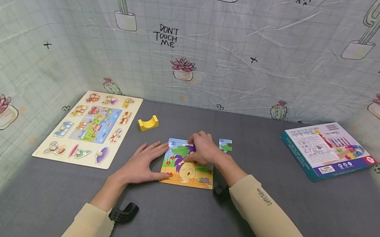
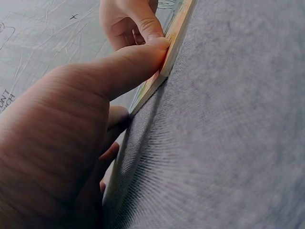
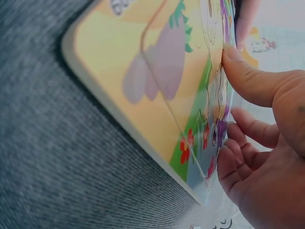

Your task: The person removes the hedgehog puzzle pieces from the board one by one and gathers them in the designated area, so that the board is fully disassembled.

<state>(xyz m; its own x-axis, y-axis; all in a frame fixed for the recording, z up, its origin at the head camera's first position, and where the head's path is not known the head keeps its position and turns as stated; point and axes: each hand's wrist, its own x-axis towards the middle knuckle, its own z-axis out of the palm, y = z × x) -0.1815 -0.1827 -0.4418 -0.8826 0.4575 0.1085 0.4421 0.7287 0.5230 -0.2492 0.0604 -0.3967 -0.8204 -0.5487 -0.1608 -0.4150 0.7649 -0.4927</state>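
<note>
A small jigsaw puzzle (image 1: 194, 182) with a cartoon picture lies flat in its thin tray on the grey table. My left hand (image 1: 146, 163) is spread at its left side, the thumb on the lower left corner and the other fingers along the left edge. Over the upper middle of the picture, my right hand (image 1: 203, 149) holds a puzzle piece between thumb and bent fingertips, down at the board's surface. The hand hides most of that piece. A loose blue and green puzzle piece (image 1: 225, 145) lies just beyond the right wrist.
On the left lies a larger picture board (image 1: 125, 124) with several illustrated shapes. A yellow curved block (image 1: 148, 123) is between it and the puzzle. At the back right rests a teal and white box (image 1: 328, 150). A printed cloth (image 1: 235, 75) hangs behind the table.
</note>
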